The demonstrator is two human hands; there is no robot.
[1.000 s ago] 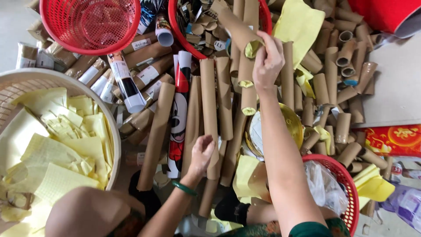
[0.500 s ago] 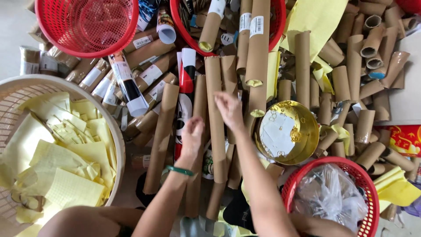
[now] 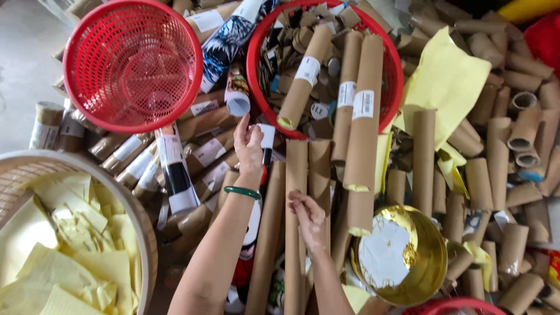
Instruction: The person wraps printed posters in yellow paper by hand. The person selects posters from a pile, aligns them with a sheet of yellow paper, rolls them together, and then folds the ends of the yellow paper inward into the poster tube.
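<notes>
Since half a second earlier, both hands had parted: the left hand [image 3: 249, 149] had risen from the tube pile toward the rim of the red basket [image 3: 261, 105], while the right hand [image 3: 308, 214] had dropped lower onto the long cardboard tubes [image 3: 296, 192]. White rectangular labels sat on the three brown tubes [image 3: 363, 105] leaning in that basket, near their upper halves, and on the shorter tubes [image 3: 134, 156] lying below the empty red mesh basket [image 3: 133, 64] (one of them black and white). The left hand, wearing a green bangle [image 3: 242, 191], pinched a white-ended printed tube [image 3: 267, 140] that lay just under the basket rim, its long axis running up and down the view. The right hand's fingers were curled loosely against the long tubes, which pointed away from the person; whether it gripped one I could not tell. A gold foil bowl [image 3: 402, 256] lay just right of it.
</notes>
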